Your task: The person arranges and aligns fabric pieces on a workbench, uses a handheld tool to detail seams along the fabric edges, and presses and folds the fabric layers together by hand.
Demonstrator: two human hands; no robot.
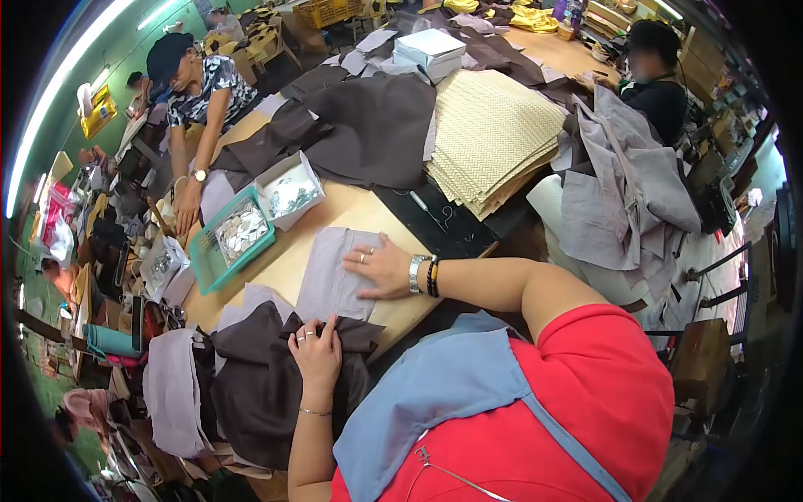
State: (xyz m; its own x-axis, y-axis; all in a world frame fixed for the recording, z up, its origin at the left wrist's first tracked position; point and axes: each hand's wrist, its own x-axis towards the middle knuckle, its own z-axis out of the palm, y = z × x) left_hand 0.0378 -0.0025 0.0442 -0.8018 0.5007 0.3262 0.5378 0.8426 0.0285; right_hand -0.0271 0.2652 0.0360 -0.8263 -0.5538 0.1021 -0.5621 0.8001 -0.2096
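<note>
My right hand [383, 268] lies flat with spread fingers on a folded light grey-lilac cloth [322, 266] on the wooden table. Nearer to me, my left hand [316, 356] rests on a dark brown cloth [251, 376], its index finger stretched toward the lower edge of the light cloth. Nothing shows in its grasp. The dark cloth hangs over the table's near edge. Just beyond the light cloth stand a green plastic basket [207, 266] holding small pale pieces [242, 233] and a white box [306, 177] of small greyish pieces.
A tall stack of woven cream sheets [498, 134] stands farther back beside dark cloth [376, 125]. Light cloths [623, 184] hang at the right. A white box [429, 52] sits at the back. One person [209, 96] leans in at left; another [661, 92] is at right.
</note>
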